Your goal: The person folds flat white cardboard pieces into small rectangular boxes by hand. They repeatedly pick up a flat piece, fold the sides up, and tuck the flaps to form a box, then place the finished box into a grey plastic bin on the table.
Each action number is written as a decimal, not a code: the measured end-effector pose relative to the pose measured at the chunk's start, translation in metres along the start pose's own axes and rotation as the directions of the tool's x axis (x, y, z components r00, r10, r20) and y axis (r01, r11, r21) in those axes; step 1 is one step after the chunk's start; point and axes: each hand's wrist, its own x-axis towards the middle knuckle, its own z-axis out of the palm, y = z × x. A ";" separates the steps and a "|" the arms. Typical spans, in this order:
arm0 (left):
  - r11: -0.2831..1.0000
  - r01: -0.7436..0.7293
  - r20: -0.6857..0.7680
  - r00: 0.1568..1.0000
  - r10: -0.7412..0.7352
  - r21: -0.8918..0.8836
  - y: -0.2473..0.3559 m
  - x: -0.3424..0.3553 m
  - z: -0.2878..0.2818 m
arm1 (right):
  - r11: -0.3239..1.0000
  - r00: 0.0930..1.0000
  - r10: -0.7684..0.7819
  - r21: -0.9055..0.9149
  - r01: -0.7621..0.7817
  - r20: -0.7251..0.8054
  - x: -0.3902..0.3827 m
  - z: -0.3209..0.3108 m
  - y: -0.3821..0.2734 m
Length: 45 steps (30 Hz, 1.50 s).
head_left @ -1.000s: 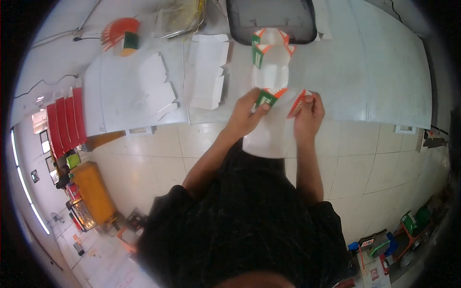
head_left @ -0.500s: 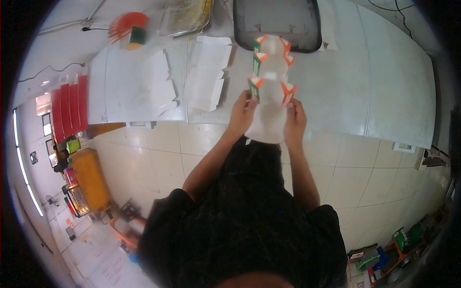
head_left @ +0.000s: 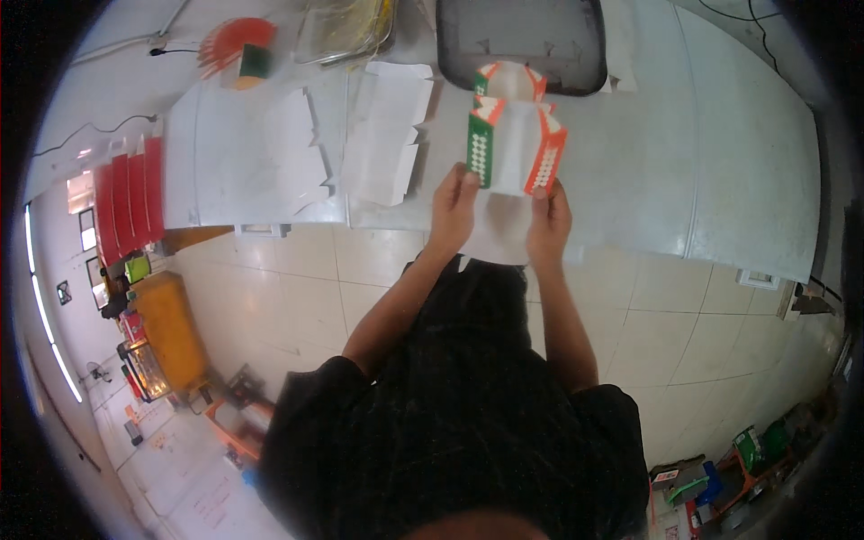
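Between my hands is a partly folded cardboard box point(head_left: 516, 135), white inside, with green and orange patterned side flaps turned up. My left hand point(head_left: 455, 202) pinches the near end of its green side flap point(head_left: 481, 160). My right hand point(head_left: 548, 216) grips the near end of its orange side flap point(head_left: 545, 162). The box's near panel hangs down toward me past the table edge. To the left, two white unfolded box blanks point(head_left: 389, 135) lie on the table.
A dark tray point(head_left: 520, 87) stands beyond the box on the pale table point(head_left: 621, 171). Clear plastic containers point(head_left: 345, 31) sit at the back left. Farther left are a fan of red cards point(head_left: 236, 43) and upright red panels point(head_left: 130, 200).
The near side flaps have folded upward, so their patterned outer faces now show. My hands have stayed at the near corners with only small shifts.
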 end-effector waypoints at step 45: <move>0.873 -0.005 0.051 0.998 -0.022 0.487 -0.116 0.119 0.016 | 0.643 0.992 -0.101 -0.756 0.121 0.073 0.112 0.009 0.139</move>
